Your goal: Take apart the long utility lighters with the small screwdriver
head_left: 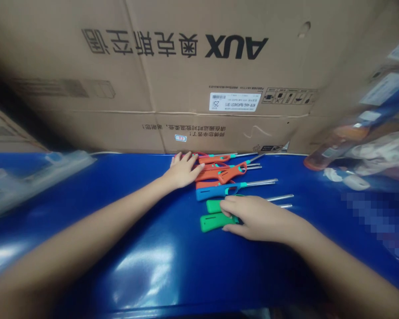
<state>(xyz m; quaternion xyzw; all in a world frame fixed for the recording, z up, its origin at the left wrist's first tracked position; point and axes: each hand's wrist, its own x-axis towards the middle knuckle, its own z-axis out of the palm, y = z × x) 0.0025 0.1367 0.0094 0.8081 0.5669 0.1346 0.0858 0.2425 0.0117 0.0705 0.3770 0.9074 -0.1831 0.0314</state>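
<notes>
While the left hand (183,172) lies spread over orange lighters (209,174) by the box (173,75), the right hand (252,217) curls over green lighters (215,222), grip unclear. Colours look mostly grouped; orange handles overlap, unaligned.

We count one left hand (183,171), one right hand (249,217), two green lighters (213,222), one blue lighter (212,192) and at least four orange lighters (231,173); those overlap, so we can't be sure. We see one bottle (320,158).
</notes>
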